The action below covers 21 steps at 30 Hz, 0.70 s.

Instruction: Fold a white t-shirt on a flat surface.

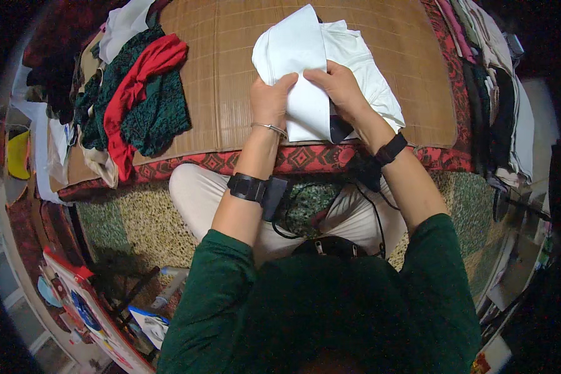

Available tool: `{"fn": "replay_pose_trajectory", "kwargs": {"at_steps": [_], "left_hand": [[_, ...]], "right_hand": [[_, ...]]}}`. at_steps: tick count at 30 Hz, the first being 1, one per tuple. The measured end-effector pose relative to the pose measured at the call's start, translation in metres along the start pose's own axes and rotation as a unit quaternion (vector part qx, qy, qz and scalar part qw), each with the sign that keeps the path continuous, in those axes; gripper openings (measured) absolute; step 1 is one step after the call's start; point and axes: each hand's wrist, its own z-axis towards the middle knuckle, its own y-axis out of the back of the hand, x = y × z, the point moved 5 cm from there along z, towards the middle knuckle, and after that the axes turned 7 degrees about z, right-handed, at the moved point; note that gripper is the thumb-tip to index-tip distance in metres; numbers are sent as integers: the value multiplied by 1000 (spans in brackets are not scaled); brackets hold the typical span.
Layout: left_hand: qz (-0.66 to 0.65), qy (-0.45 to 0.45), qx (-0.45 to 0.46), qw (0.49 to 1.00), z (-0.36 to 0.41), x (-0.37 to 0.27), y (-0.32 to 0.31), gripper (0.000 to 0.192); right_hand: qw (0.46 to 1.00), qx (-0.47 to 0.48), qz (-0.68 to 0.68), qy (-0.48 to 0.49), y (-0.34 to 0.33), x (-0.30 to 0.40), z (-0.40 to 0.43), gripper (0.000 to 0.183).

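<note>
Both hands meet over a smooth white sheet [304,46], which looks like stiff paper or card and bends over at its middle. My left hand [267,100] grips its left side with the thumb on top. From the right, my right hand [345,89] pinches the sheet with its thumb near the left one; its fingers are hidden underneath. Behind and to the right spreads a crumpled white cloth garment [362,70]. A small dark patch [340,129] shows under the sheet's lower right edge; what it is I cannot tell.
A brown slatted mat [224,93] lies over a red patterned cover [308,159]. At left are a dark green lace garment [161,112], a red cloth [135,79] and other clothes. Folded clothes [500,103] line the right edge. Black cords [376,215] hang by my lap.
</note>
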Motion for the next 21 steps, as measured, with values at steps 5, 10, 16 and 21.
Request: {"fn": "replay_pose_trajectory", "kwargs": {"at_steps": [5, 10, 16, 21], "left_hand": [[43, -46, -88, 994, 9, 12, 14, 24], [-15, -3, -42, 999, 9, 16, 15, 25], [-46, 14, -13, 999, 14, 21, 20, 26], [-14, 5, -9, 1000, 17, 21, 16, 29]], "right_hand": [[964, -58, -215, 143, -7, 8, 1, 30], [975, -53, -187, 109, 9, -9, 16, 28], [982, -11, -156, 102, 21, -14, 26, 26], [995, 13, -100, 21, 10, -14, 22, 21]]}}
